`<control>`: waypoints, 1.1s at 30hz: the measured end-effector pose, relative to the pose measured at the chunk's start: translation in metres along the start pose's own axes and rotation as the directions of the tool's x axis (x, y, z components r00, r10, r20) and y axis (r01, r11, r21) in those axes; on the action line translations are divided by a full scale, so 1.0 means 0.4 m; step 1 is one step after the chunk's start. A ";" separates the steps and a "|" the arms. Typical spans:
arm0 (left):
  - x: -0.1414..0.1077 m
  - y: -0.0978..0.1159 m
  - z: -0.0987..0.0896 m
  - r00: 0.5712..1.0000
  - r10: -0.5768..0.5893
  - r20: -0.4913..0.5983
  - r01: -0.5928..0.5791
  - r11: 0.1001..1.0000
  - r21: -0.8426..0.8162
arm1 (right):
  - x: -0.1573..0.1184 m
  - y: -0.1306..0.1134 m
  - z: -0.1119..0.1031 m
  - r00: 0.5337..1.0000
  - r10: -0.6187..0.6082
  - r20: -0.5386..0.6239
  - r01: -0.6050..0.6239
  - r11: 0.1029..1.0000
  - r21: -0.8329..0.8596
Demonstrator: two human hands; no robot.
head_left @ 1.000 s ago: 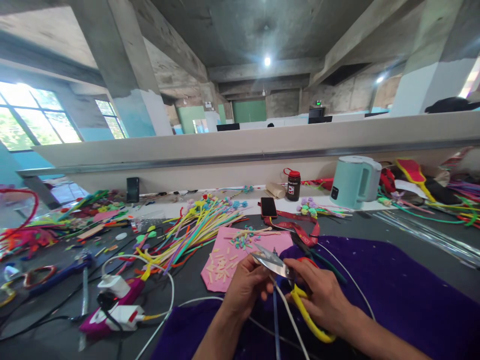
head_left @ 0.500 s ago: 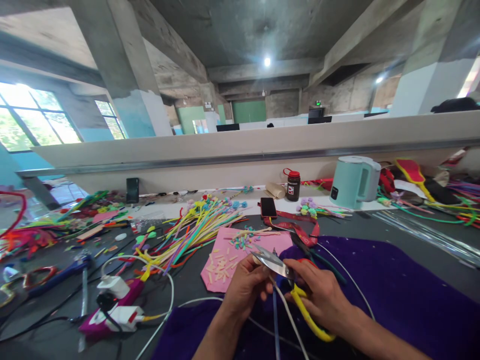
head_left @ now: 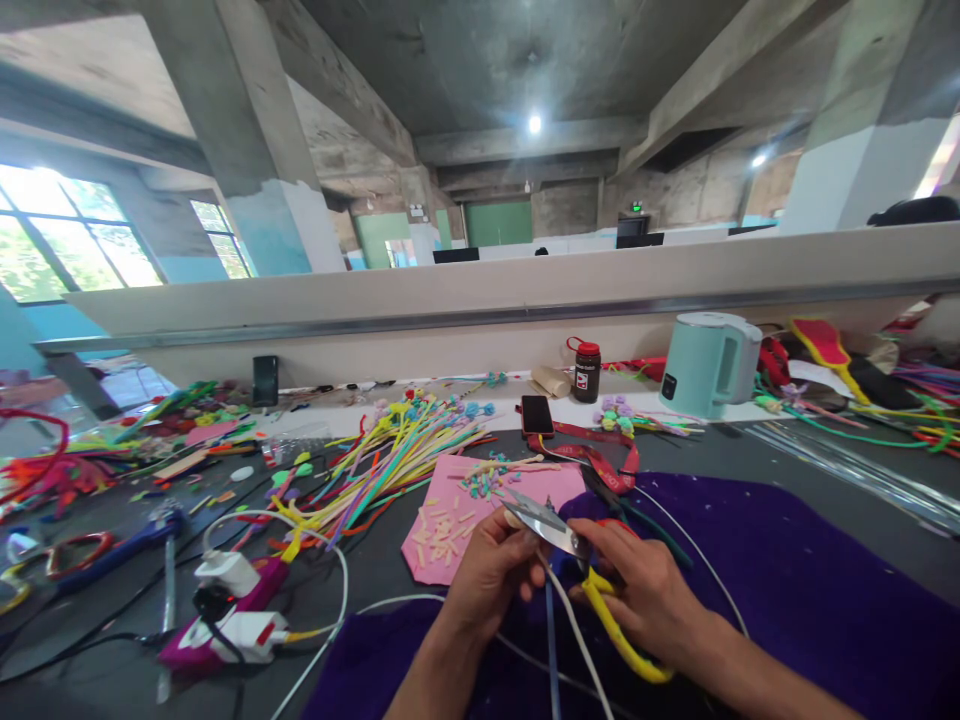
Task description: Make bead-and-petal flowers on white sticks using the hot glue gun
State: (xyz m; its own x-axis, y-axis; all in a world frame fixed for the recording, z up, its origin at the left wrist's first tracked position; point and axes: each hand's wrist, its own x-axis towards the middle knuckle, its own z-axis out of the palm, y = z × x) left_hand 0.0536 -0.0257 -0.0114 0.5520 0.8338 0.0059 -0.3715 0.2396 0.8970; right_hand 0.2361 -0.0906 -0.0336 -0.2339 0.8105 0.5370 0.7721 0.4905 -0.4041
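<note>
Head view: left hand (head_left: 495,565) pinches 1 white strand (head_left: 579,632), 1 bluish strand (head_left: 553,650) beside it. Right hand (head_left: 641,585) grips 1 pair of scissors (head_left: 556,532), blades by the left hand. Beyond: 1 pink sheet (head_left: 448,478), 1 bottle (head_left: 587,376), 1 kettle (head_left: 691,362).

only illegible lettering, on the dark bottle (head_left: 587,374) and red lanyard (head_left: 612,477)

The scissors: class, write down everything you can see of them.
The scissors have shiny, metal-looking blades, apparently slightly parted, and a curved yellow handle, perhaps plastic. The right hand grips them, partly covering them. In the picture, the blades slant up to the left beside the left hand, with the pink sheet behind their tips; contact with the left fingers is unclear.
</note>
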 end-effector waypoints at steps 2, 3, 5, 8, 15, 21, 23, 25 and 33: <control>0.001 -0.001 -0.002 1.000 0.008 0.006 -0.008 1.000 -0.010 | 0.000 0.000 -0.001 1.000 0.004 0.002 -0.004 0.999 0.039; 0.001 0.000 -0.002 1.000 0.013 0.014 -0.013 1.000 -0.017 | 0.000 -0.001 -0.002 1.000 0.014 0.004 -0.015 0.997 0.071; 0.001 0.003 -0.001 0.999 0.025 0.026 -0.024 0.999 -0.039 | 0.005 -0.004 -0.003 0.997 0.072 0.005 -0.072 0.980 0.186; -0.001 0.009 0.005 0.999 0.027 0.028 -0.026 0.999 -0.043 | 0.015 -0.014 -0.005 0.971 0.239 0.027 -0.221 0.843 0.491; 0.005 -0.006 0.024 0.999 -0.031 0.017 0.031 0.999 0.023 | 0.024 -0.067 0.005 0.918 0.353 0.180 -0.290 0.285 0.914; 0.014 -0.031 0.040 0.997 -0.080 -0.016 0.081 0.996 0.037 | 0.029 -0.067 0.032 0.948 0.294 0.121 -0.206 0.280 0.937; 0.016 -0.034 0.042 0.996 -0.085 -0.023 0.086 0.996 0.022 | 0.032 -0.060 0.037 0.950 0.297 0.100 -0.204 0.343 0.917; 0.017 -0.037 0.042 0.997 -0.080 -0.023 0.080 0.997 0.014 | 0.034 -0.056 0.038 0.950 0.300 0.085 -0.204 0.392 0.897; 0.009 -0.027 0.046 0.996 -0.086 0.036 0.087 0.996 -0.015 | 0.039 -0.065 0.030 0.921 0.304 0.242 -0.324 0.255 0.911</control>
State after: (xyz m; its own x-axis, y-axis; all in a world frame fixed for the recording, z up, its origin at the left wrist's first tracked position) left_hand 0.0734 -0.0347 -0.0130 0.6085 0.7916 -0.0555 -0.3333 0.3185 0.8874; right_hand 0.2052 -0.0870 -0.0235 -0.1238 0.9734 0.1925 -0.2662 0.1543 -0.9515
